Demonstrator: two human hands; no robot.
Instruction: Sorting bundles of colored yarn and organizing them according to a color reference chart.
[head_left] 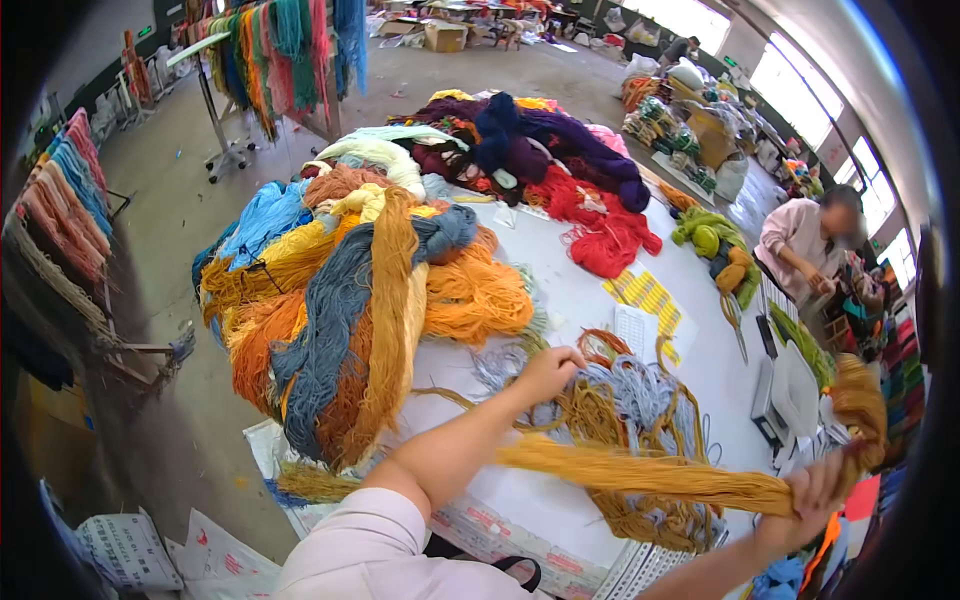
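Note:
My right hand [812, 497] grips a long mustard-yellow yarn hank [650, 475] that stretches leftward across the white table [590, 300]; its far end curls up past my fist at the right. My left hand [550, 372] rests with fingers bent on a loose tangle of grey and ochre yarn [625, 395] lying on the table. Whether those fingers pinch any strands is hidden.
A big heap of orange, yellow, blue-grey and light blue hanks [345, 300] fills the table's left. Purple, red and navy yarn [545, 160] lies farther back. A seated person in pink [805, 240] works at the right. Yarn racks [270, 55] stand behind; paper cards [640, 325] and a scale [785, 400] sit nearby.

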